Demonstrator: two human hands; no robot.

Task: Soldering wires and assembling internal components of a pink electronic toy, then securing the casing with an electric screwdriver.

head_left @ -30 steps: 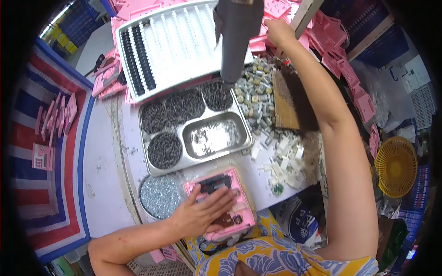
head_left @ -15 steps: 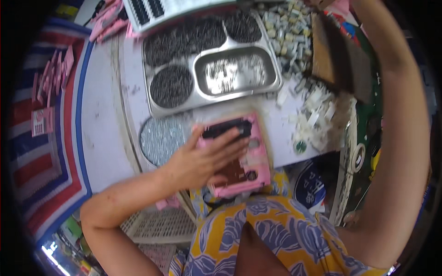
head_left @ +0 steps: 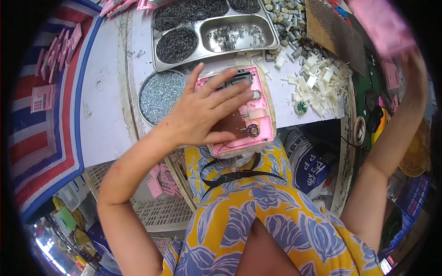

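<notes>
A pink plastic casing (head_left: 264, 136) lies open side up at the near edge of the table, a brown circuit board (head_left: 230, 126), a round black part (head_left: 253, 130) and a black compartment inside it. My left hand (head_left: 205, 112) rests over it, fingers spread flat across its left and upper part, hiding some of the inside. Off to the far right, my right hand (head_left: 410, 64) is raised and grips a pink plastic piece (head_left: 384, 30), blurred by motion. A round tin of small silvery screws (head_left: 161, 97) stands just left of the casing.
Behind the casing is a steel compartment tray (head_left: 216, 56) of small dark metal parts. White plastic pieces (head_left: 317, 78), small metal cylinders (head_left: 287, 20) and a cardboard piece (head_left: 324, 27) lie to its right. Pink parts sit on striped cloth (head_left: 34, 158) at left. A plastic crate (head_left: 161, 214) stands below.
My right hand has come from the far top edge out to the right, now with the pink piece in view. The left hand remains on the casing; the whole view has shifted.
</notes>
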